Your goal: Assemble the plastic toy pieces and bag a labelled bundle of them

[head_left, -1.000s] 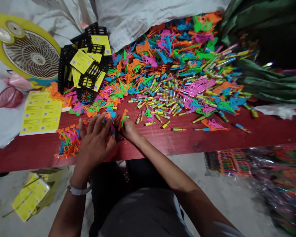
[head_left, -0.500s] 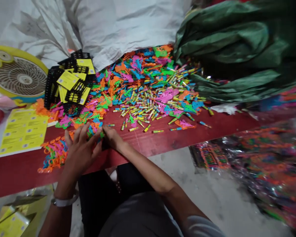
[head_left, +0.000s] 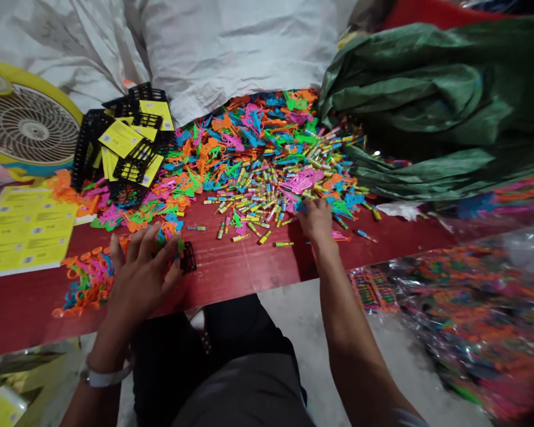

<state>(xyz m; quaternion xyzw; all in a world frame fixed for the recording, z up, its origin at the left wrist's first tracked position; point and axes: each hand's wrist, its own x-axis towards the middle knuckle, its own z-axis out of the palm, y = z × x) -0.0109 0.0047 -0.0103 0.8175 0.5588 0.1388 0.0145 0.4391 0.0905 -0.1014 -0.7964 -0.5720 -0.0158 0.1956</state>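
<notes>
My left hand (head_left: 139, 274) rests near the front edge of the red table (head_left: 249, 270), fingers spread and curled over a small black plastic grid basket (head_left: 187, 257) and some coloured pieces. My right hand (head_left: 315, 220) reaches out to the right, fingers down in the edge of a big heap of bright plastic toy pieces (head_left: 258, 148) and small yellow-green tubes (head_left: 253, 204). Its fingertips are buried among the pieces, so what they hold is hidden. A pile of orange and blue rings (head_left: 82, 281) lies just left of my left hand.
A stack of black baskets with yellow labels (head_left: 124, 145) stands at the back left, beside a yellow fan (head_left: 24, 127). Yellow label sheets (head_left: 24, 228) lie at the left. White sacking (head_left: 231, 47) and green sheeting (head_left: 436, 107) rise behind; wrapped packs (head_left: 463, 308) lie on the floor right.
My right hand left the black basket beside my left hand and moved right and forward into the heap. My left hand stayed over the basket. The view swung slightly.
</notes>
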